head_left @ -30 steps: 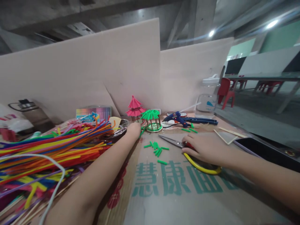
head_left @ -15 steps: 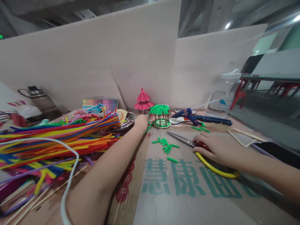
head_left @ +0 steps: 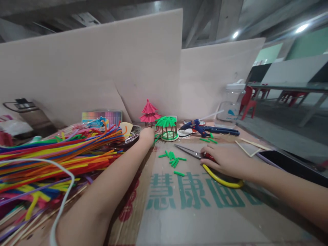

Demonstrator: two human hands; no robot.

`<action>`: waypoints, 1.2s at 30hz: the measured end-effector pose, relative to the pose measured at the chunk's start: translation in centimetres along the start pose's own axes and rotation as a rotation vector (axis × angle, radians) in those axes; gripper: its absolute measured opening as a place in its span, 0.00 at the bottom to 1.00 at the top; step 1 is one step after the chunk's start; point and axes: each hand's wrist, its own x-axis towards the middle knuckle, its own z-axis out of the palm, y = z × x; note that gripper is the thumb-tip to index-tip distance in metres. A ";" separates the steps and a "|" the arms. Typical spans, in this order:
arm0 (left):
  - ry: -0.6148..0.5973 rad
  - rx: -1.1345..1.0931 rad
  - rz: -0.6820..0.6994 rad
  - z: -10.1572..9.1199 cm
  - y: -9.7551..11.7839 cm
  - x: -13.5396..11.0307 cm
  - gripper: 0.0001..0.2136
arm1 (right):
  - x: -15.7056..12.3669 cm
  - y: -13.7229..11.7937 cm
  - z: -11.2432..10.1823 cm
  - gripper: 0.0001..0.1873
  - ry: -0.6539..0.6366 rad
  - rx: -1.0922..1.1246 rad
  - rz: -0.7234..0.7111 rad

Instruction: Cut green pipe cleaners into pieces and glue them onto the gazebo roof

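Note:
My right hand (head_left: pixel 217 158) is closed over the handles of a pair of scissors (head_left: pixel 189 151), which lie on the board with blades partly apart, pointing left. A yellow handle loop shows beneath the hand. My left hand (head_left: pixel 147 136) reaches far forward, beside a small green-roofed pavilion model (head_left: pixel 167 128) and in front of a pink-roofed pagoda model (head_left: pixel 149 111). Its fingers are turned away and hidden; a green strip shows just to its right. Several short green cut pieces (head_left: pixel 173 159) lie scattered between my hands.
Bundles of colourful pipe cleaners (head_left: pixel 58 150) cover the left side, crossed by a white cable (head_left: pixel 67 191). Behind my right hand lie a blue glue gun (head_left: pixel 196 127) and a blue-handled tool (head_left: pixel 222 130). A clear bottle (head_left: pixel 229 106) stands at back right; a phone (head_left: pixel 289 167) lies right.
The view has turned slightly right, so everything sits further left in the picture. Both hands keep their places relative to the scissors and the models.

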 end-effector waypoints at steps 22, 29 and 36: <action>-0.387 -1.159 0.769 -5.4 5.9 -21.4 0.13 | -0.1 -0.3 0.1 0.16 0.036 -0.038 0.007; 0.021 -0.691 0.686 -4.0 2.1 -16.7 0.11 | -0.1 -0.4 -0.1 0.16 0.018 -0.017 0.022; 0.316 0.009 0.200 -2.8 -5.5 -9.7 0.14 | -0.1 -0.4 -0.2 0.17 0.000 -0.018 0.016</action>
